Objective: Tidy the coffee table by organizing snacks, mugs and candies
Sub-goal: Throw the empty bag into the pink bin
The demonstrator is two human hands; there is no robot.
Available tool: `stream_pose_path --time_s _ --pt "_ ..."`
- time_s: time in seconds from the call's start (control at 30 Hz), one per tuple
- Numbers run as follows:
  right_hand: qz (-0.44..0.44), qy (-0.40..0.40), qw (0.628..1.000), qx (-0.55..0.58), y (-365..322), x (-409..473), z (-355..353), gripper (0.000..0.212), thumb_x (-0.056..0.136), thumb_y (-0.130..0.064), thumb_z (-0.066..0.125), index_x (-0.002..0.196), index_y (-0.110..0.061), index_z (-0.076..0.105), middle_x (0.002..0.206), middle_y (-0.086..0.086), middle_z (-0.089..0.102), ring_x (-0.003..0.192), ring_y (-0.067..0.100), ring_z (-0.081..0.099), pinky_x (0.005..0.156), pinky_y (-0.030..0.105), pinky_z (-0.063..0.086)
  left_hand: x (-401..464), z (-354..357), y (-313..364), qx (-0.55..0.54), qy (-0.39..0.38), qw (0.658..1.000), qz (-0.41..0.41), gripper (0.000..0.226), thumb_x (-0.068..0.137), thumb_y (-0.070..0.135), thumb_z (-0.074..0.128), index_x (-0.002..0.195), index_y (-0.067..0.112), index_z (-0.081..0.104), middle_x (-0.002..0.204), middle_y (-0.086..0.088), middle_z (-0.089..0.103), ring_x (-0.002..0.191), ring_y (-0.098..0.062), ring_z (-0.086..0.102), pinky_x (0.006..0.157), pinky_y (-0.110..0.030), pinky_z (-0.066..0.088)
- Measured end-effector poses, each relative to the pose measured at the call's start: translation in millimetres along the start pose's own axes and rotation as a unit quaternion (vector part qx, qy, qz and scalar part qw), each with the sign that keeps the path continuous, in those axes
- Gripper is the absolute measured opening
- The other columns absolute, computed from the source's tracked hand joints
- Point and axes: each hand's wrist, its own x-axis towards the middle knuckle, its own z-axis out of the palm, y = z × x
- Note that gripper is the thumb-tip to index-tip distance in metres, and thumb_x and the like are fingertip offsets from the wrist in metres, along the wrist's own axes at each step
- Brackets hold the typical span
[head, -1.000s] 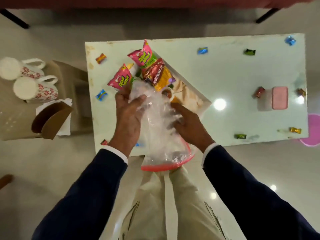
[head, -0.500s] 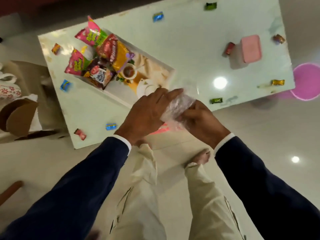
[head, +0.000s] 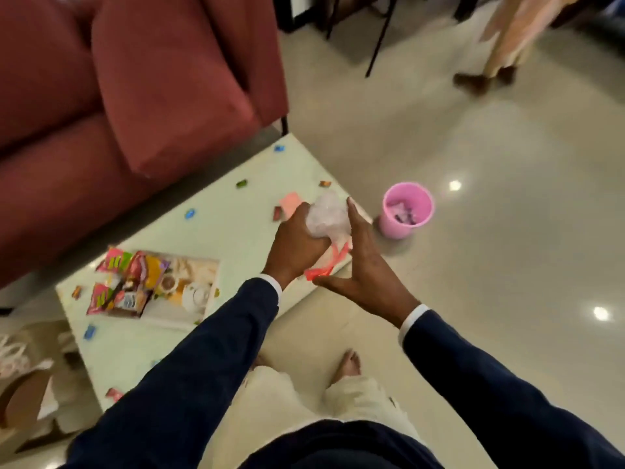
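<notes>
My left hand (head: 297,245) grips a crumpled clear plastic bag (head: 327,216) with a red zip edge hanging below it, above the right end of the pale coffee table (head: 236,231). My right hand (head: 363,270) is spread open just right of the bag, fingers touching its side. A white tray (head: 176,316) on the table's left half holds several bright snack packets (head: 132,282). Wrapped candies lie scattered on the table, such as a blue one (head: 190,213) and a green one (head: 241,183). A pink container (head: 291,201) sits behind my left hand.
A pink bin (head: 406,209) with some rubbish stands on the floor right of the table. A dark red sofa (head: 118,96) runs along the far side. A cardboard box and white mugs (head: 13,363) are at the left edge. Another person's legs (head: 500,45) stand at top right.
The bag has been squeezed from a long open shape into a ball in my left hand. My right hand has opened. My view has swung right, and the pink bin and sofa now show.
</notes>
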Motion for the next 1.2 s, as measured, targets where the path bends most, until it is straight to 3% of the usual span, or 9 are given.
stream_pose_path --time_s 0.17,0.23,0.33,0.43,0.6,0.83,0.97,1.07,1.2 --pt "0.011 0.078 0.997 0.003 -2 -27 -77 0.131 0.068 -0.044 0.090 0.160 -0.035 -0.003 0.160 -0.012 0.025 0.143 0.004 0.031 0.110 0.021 0.033 -25 32 93 -0.162 -0.248 0.955 0.033 0.050 0.094 0.036 0.071 0.134 0.048 0.043 0.126 0.025 0.066 0.118 0.003 0.063 0.093 -0.018 0.054" --pt "0.040 0.100 0.994 0.020 2 -37 -102 0.119 0.065 -0.043 0.092 0.157 -0.037 0.017 0.150 -0.016 0.040 0.133 0.008 0.046 0.105 0.025 0.045 -28 36 117 -0.137 -0.331 0.933 0.031 0.041 0.098 0.051 0.060 0.131 0.061 0.037 0.122 0.040 0.061 0.115 0.015 0.059 0.087 -0.010 0.052" --pt "0.089 0.147 0.985 -0.002 12 -47 -141 0.089 0.069 -0.041 0.089 0.142 -0.038 0.038 0.124 -0.010 0.063 0.109 0.015 0.065 0.088 0.029 0.058 -19 52 150 -0.003 -0.393 0.917 0.069 0.051 0.097 0.060 0.054 0.144 0.048 0.039 0.139 0.022 0.052 0.132 -0.004 0.053 0.105 -0.025 0.047" --pt "0.170 0.184 0.968 0.010 28 -48 -179 0.064 0.074 -0.034 0.083 0.129 -0.032 0.050 0.107 -0.001 0.069 0.094 0.022 0.070 0.077 0.041 0.062 0 70 182 0.284 -0.224 0.903 0.231 0.074 0.091 0.058 0.065 0.151 0.023 0.038 0.146 -0.003 0.033 0.136 -0.027 0.036 0.112 -0.040 0.036" --pt "0.211 0.189 0.955 0.088 46 -42 -215 0.051 0.073 -0.027 0.083 0.119 -0.021 0.062 0.103 0.003 0.073 0.093 0.023 0.071 0.082 0.047 0.062 12 110 201 0.150 -0.233 0.878 0.390 0.122 0.066 0.051 0.091 0.159 0.030 0.014 0.162 0.000 0.018 0.146 -0.022 0.029 0.115 -0.038 0.034" --pt "0.211 0.146 0.932 0.256 80 -18 -227 0.066 0.075 -0.005 0.078 0.131 -0.015 0.047 0.120 0.015 0.064 0.110 0.033 0.066 0.092 0.049 0.060 56 169 187 0.206 -0.160 0.879 0.399 0.102 0.071 0.025 0.091 0.149 0.033 0.027 0.147 -0.004 0.033 0.118 -0.028 0.059 0.089 -0.038 0.061" --pt "0.227 0.088 0.958 0.153 106 5 -255 0.049 0.085 -0.015 0.078 0.129 -0.018 0.058 0.130 0.009 0.057 0.118 0.028 0.058 0.104 0.042 0.052 104 179 186 0.183 -0.175 0.912 0.323 0.077 0.073 0.032 0.088 0.138 0.030 0.046 0.130 -0.001 0.055 0.099 -0.024 0.066 0.080 -0.039 0.061" --pt "0.216 0.103 0.970 0.042 128 18 -291 0.043 0.089 -0.023 0.076 0.128 -0.021 0.058 0.135 0.005 0.046 0.118 0.021 0.056 0.091 0.024 0.054 142 189 183 0.114 -0.173 0.959 0.191 0.054 0.069 0.037 0.089 0.113 0.023 0.062 0.101 0.000 0.070 0.090 -0.022 0.068 0.075 -0.035 0.060" --pt "0.167 0.076 0.983 0.009 148 32 -320 0.069 0.086 -0.027 0.080 0.144 -0.029 0.042 0.143 -0.001 0.042 0.125 0.020 0.055 0.092 0.020 0.053 176 214 197 0.052 -0.135 0.986 0.087 0.031 0.066 0.033 0.080 0.090 0.016 0.071 0.081 -0.001 0.069 0.077 -0.026 0.065 0.062 -0.029 0.055"
